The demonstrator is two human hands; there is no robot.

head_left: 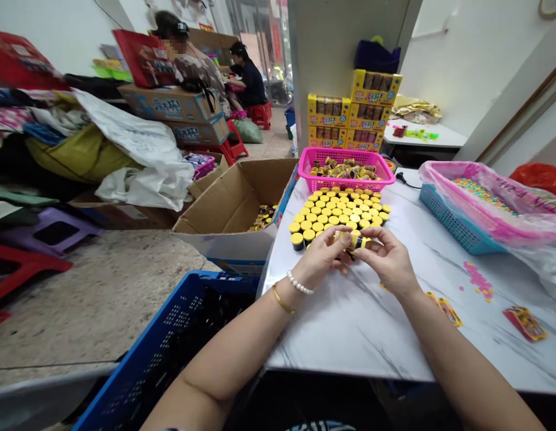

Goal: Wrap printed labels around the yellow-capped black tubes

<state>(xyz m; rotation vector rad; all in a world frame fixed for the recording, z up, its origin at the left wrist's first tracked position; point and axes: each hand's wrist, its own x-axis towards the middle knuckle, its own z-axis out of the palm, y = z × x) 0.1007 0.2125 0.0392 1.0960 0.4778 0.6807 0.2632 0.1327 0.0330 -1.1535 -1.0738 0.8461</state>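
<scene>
Both my hands meet over the white table [332, 329], holding a small jar [359, 242] with yellow and black parts, tipped on its side. My left hand [327, 254], with a pearl bracelet and a gold bangle at the wrist, is closed around the jar's left end. The thumb and fingers of my right hand [392, 260] pinch the right end. Just beyond them, many dark jars with yellow lids [336, 212] stand upright in close rows. Part of the held jar is hidden by my fingers.
A pink basket [305, 170] of wrapped jars sits behind the rows. On the right are a plastic-lined blue basket [458, 224], pink pellets [478, 280] and a card stack [525, 323]. An open carton [215, 218] and blue crate [170, 320] flank the table's left. Two people sit farther back.
</scene>
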